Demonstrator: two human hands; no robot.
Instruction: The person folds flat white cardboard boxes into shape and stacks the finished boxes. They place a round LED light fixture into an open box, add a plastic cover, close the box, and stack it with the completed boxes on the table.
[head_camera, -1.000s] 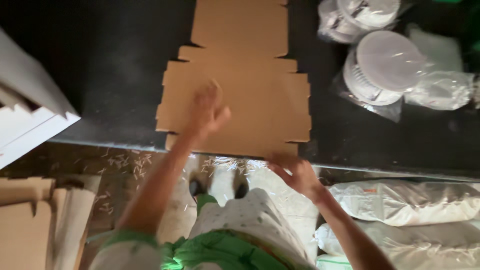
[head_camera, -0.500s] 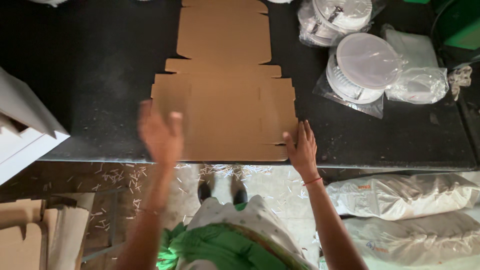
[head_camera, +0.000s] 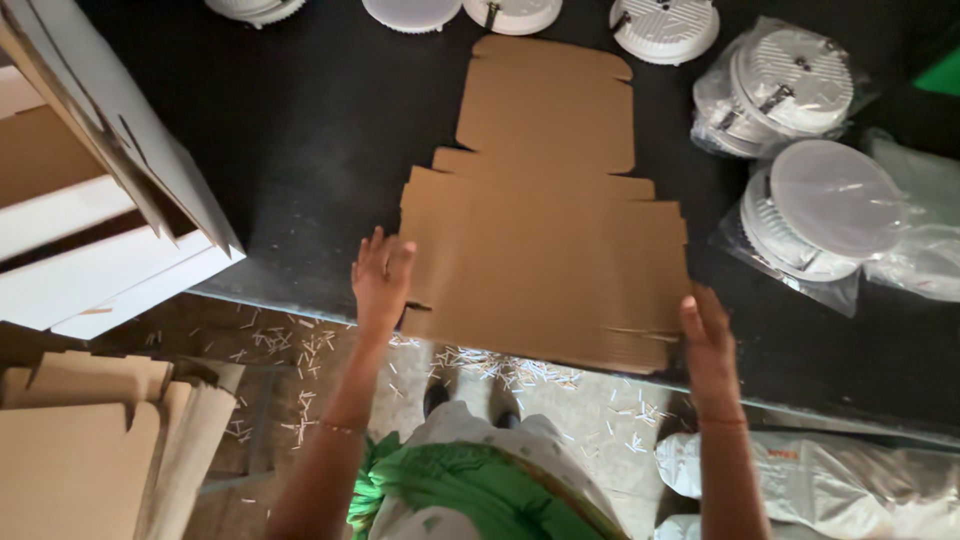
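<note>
A flat brown cardboard box blank lies on the black table, its near edge at the table's front. My left hand rests against the blank's left flap, fingers together and pointing away. My right hand touches the blank's near right corner, fingers extended along the edge. Neither hand grips anything.
Round white lamp fittings, some in clear bags, sit at the right and along the far edge. White folded boxes stand at the left. Brown cardboard blanks are stacked low left. Plastic bags and paper scraps lie on the floor.
My left hand moved right onto the blank's left flap. My right hand shifted out to the blank's near right corner. The view moved so the blank sits lower and more central.
</note>
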